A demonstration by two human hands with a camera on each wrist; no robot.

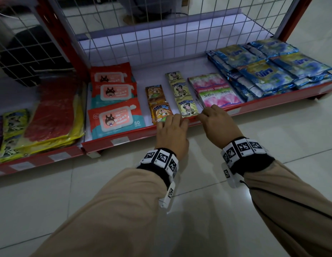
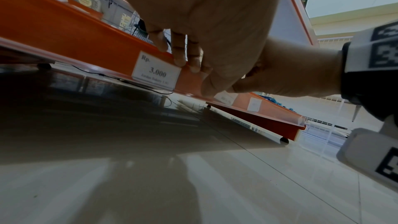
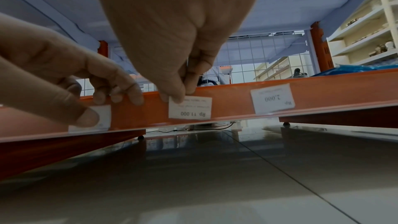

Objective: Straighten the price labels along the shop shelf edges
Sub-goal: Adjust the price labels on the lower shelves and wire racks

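I see a low red metal shelf [image 1: 272, 98] with a white wire-grid back [image 1: 161, 39], standing on small feet over a glossy pale tiled floor [image 1: 105, 182]. On it lie red-and-teal packs of wet wipes [image 1: 115, 118], two short rows of small orange and pale-green drink sachets [image 1: 162, 112], pink Soffell sachets [image 1: 219, 98] and a stack of blue detergent sachets [image 1: 269, 71]. A neighbouring shelf to the left carries flat red and yellow plastic packs [image 1: 55, 115]. The sachets sit right at the front lip, just behind my fingers.

My left hand [image 1: 171, 134] hooks its fingertips [image 2: 180, 57] over the top of the red shelf edge strip [image 2: 86, 47], and its thumb presses a white paper label [image 3: 101, 117] flat against the strip; a white paper price label reading 3.000 [image 2: 156, 71] sits just beside those fingers, upright. The fingers look fairly straight, resting rather than clenched round anything.

My right hand [image 1: 219, 125] pinches the top left corner of a white paper price label reading Rp. 11.000 [image 3: 190, 110] between thumb and forefinger. That label sits in the clear strip on the shelf front, long axis along the edge, its print upside down. Further right, a white paper price label reading 2.000 [image 3: 272, 100] sits tilted, also upside down.
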